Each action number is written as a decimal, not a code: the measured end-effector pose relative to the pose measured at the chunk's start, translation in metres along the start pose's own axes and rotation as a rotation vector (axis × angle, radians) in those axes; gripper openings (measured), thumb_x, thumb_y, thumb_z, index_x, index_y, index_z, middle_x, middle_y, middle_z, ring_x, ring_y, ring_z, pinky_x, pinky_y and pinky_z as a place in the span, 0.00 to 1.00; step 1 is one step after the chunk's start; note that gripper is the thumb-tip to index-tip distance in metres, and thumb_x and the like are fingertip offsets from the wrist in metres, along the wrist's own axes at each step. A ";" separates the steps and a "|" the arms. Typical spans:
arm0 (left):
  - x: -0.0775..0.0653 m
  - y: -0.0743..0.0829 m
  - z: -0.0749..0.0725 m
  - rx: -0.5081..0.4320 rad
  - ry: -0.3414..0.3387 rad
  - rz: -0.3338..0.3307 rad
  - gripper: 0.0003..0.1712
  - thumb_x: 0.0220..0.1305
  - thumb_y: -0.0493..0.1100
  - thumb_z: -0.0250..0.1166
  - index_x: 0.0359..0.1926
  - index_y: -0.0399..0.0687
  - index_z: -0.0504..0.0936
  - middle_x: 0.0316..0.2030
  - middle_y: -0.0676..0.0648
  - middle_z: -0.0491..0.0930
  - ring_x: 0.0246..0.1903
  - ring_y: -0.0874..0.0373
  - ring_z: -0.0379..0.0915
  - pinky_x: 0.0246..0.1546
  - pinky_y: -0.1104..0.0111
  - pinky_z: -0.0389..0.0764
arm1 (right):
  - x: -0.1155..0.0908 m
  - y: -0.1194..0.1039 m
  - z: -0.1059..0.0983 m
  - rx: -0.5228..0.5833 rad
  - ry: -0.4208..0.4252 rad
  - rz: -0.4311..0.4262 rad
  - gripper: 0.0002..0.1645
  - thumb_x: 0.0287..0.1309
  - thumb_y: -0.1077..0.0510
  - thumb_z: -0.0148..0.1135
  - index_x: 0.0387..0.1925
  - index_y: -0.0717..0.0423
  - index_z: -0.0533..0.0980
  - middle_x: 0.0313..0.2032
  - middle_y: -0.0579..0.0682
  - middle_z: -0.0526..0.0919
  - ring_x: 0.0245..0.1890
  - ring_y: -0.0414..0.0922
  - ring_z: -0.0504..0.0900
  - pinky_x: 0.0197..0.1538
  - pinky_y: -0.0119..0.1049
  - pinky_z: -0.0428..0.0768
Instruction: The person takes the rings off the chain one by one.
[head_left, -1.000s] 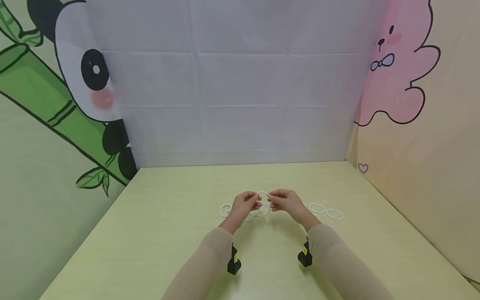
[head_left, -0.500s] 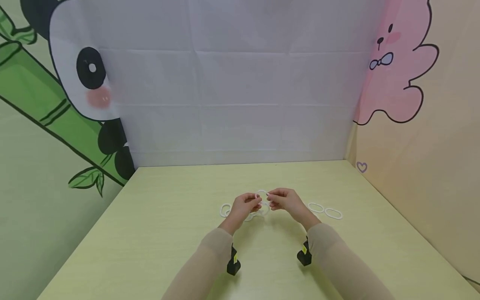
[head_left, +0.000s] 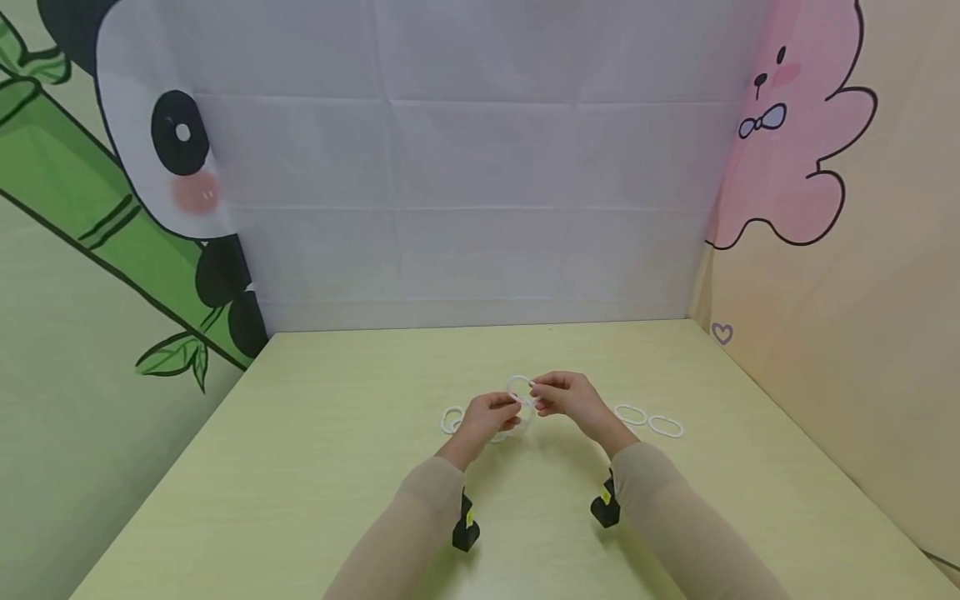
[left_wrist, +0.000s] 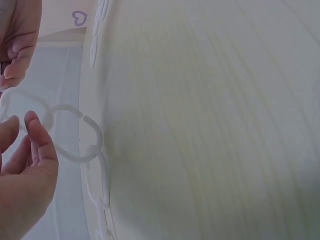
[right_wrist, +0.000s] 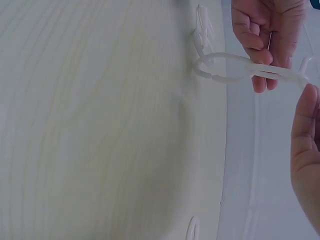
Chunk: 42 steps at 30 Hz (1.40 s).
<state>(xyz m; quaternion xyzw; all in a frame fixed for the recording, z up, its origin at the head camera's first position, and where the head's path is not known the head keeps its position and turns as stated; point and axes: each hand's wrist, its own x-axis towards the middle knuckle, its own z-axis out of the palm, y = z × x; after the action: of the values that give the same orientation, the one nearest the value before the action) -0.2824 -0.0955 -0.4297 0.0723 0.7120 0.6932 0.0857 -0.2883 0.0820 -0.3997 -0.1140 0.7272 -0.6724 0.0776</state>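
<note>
White open-ended chain links hang between the two hands. My left hand (head_left: 487, 417) pinches the joint area of the raised white chain link (head_left: 519, 378) and the hanging link below it. On the raised link's right side, my right hand (head_left: 570, 402) holds it between thumb and fingertips. The left wrist view shows a narrow gap in the hanging link (left_wrist: 75, 158), which passes through more chain going down to the table. The same hanging link (right_wrist: 220, 55) appears in the right wrist view beside the left fingers. The left hand partly covers the chain in the head view.
Linked pieces of the chain (head_left: 452, 410) lie on the pale table (head_left: 360, 500) left of the hands. Two loose links (head_left: 631, 407) lie to the right. A white backdrop (head_left: 480, 250) stands behind. Each wrist carries a small black camera mount (head_left: 466, 533).
The raised link has shifted slightly up and left, and more of its loop shows. My right hand has risen a little, while the left has dropped slightly. The view has tilted a little.
</note>
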 end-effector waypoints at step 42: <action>-0.002 0.004 -0.006 0.024 0.001 -0.027 0.15 0.64 0.35 0.57 0.49 0.29 0.75 0.32 0.45 0.80 0.21 0.65 0.73 0.22 0.78 0.73 | -0.004 -0.005 -0.008 -0.114 -0.078 -0.018 0.17 0.63 0.63 0.54 0.48 0.74 0.73 0.31 0.54 0.80 0.29 0.43 0.78 0.36 0.39 0.81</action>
<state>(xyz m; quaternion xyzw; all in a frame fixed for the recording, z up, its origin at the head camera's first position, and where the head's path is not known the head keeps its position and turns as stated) -0.2815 -0.1013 -0.4252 0.0631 0.7213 0.6833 0.0938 -0.2860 0.0904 -0.3947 -0.1508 0.7597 -0.6257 0.0934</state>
